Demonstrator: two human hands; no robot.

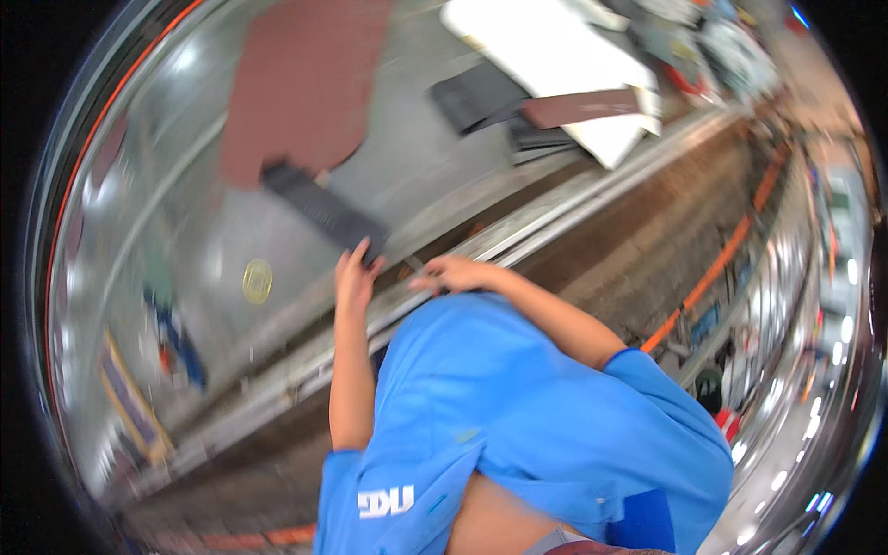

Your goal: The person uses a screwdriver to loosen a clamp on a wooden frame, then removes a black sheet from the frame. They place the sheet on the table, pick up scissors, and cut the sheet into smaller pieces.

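My left hand (355, 275) grips the near end of a dark grey, flat rectangular strip (319, 205), fingers closed on it. The strip slants away to the upper left, and its far end reaches over a large dark red sheet (301, 88) with rounded corners. Just to the right, by the table's near edge, my right hand (453, 275) is closed around something thin and greyish; blur hides what kind of thing it is. Both hands are close together in front of my blue shirt.
On the grey table (407, 176) at the upper right lie a white sheet (564, 65), folded black pieces (478, 96) and a dark red strip (581, 108). A yellow ring-shaped mark (257, 281) and a blue tool (176, 338) are at left. A metal rail (546, 227) edges the table.
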